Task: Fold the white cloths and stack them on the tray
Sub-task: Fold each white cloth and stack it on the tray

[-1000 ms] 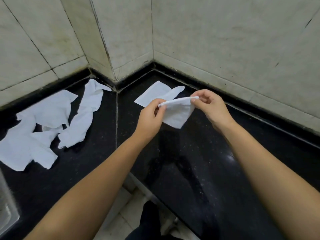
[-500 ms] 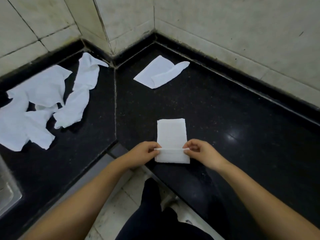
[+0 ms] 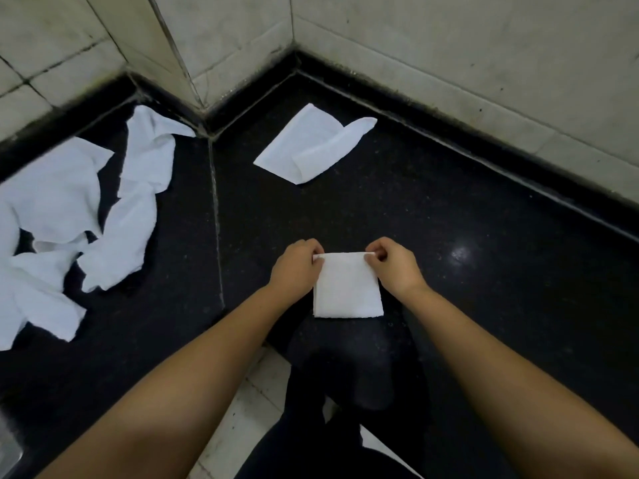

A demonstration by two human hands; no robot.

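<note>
Cloth folded into a small white square (image 3: 347,288) lies flat on the black table (image 3: 484,305), close to the near edge and straight ahead of the person. Its near edge looks thick and layered, and its far edge lines up between the two hands. The left hand (image 3: 297,267) pinches the far left corner of the folded square, fingers curled over the corner with the thumb against it. The right hand (image 3: 394,267) pinches the far right corner in the same way, its fingertips bent down onto the cloth edge. Both forearms reach in from the bottom of the view, bare, and run on either side of the square.

Farther back, near the corner where the two walls meet, a second white cloth (image 3: 307,146) lies on the table, mostly flat with its right side turned over in a loose flap. It is well apart from the folded square.

To the left, past a pale seam in the table surface, a heap of unfolded white cloths (image 3: 69,209) sprawls in crumpled strips and sheets, some overlapping, running off the left edge of the view.

Pale tiled walls (image 3: 449,63) rise behind the table, with dark grout lines. Below the table's near edge a light tiled floor (image 3: 242,409) shows, along with the person's dark clothing.
</note>
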